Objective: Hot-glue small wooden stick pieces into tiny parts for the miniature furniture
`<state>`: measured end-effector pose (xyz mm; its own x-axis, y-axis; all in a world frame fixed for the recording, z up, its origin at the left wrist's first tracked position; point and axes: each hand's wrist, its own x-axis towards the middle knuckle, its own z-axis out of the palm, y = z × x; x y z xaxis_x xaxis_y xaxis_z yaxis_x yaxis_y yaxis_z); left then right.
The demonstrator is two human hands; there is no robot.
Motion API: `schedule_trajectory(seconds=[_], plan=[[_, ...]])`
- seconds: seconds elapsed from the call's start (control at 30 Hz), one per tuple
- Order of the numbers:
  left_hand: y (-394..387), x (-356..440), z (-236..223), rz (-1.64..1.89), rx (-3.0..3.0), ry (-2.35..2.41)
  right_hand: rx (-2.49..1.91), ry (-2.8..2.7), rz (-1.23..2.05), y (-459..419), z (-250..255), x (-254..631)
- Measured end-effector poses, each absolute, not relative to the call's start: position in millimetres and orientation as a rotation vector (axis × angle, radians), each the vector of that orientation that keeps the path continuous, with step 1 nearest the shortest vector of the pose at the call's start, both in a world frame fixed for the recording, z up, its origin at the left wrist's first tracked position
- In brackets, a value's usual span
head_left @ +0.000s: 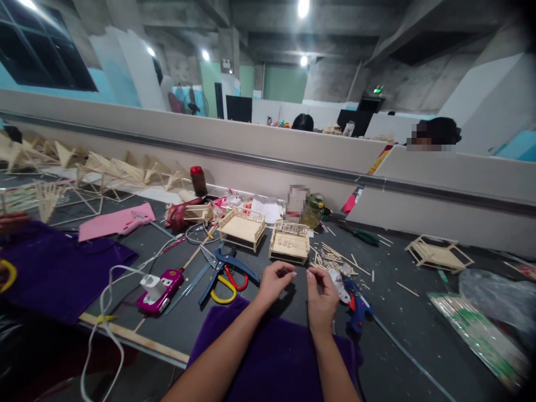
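My left hand (275,283) and my right hand (322,296) face each other just above the dark table, fingertips pinched and a small gap between them. Whatever tiny thing they pinch, if any, is too small to name. Directly beyond them stands a small wooden model bed (288,245) with small pale pieces on its top. A second model bed (243,228) is to its left. Right of my hands lies a blue glue gun (357,310); short wooden sticks (335,261) are scattered behind it. Under my forearms spreads a purple cloth (268,357).
Left of my hands lie a blue cutter (226,262), yellow-handled scissors (224,298) and a pink power strip (161,291) with white cable. At right are a wooden frame (439,254) and plastic-wrapped sticks (473,335). A co-worker's hand (12,222) shows at far left.
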<state>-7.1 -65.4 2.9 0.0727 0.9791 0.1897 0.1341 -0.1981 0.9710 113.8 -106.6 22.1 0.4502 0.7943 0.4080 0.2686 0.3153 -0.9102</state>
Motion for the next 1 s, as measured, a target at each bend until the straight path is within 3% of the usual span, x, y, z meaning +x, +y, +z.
schedule_trajectory(seconds=[0.3, 1.0], plan=[[-70, -15, 11, 1.245, 1.063, 0.857, -1.145, -1.064, 0.738, -98, 5, 111], [-78, -13, 22, 1.284, 1.228, 0.924, -1.174, -1.126, 0.695, -104, 10, 113]])
